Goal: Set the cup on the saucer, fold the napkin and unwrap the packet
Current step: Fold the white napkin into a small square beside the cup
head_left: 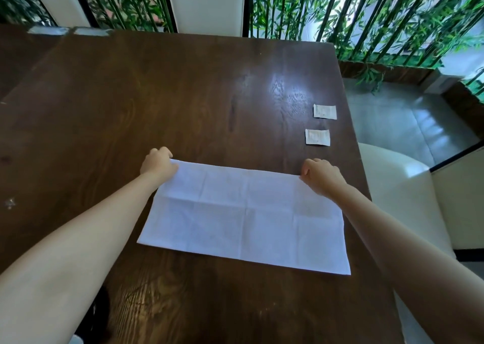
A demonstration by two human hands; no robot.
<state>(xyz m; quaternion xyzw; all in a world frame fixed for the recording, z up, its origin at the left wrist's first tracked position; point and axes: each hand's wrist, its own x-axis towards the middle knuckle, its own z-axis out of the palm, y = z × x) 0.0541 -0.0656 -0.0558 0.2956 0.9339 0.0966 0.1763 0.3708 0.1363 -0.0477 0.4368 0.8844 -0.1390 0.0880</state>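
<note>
Dark wooden table [209,95] fills the head view, with a bamboo screen [366,16] behind it. A creased white napkin [246,213] lies flat near the person. The left hand [157,161] pinches its far-left corner and the right hand [320,175] its far-right. Two paper packets [325,111] [317,137] lie apart by the right edge. No cup or saucer shows. For a clean fold, lift both corners together, match them to the near corners, then press the crease.
</note>
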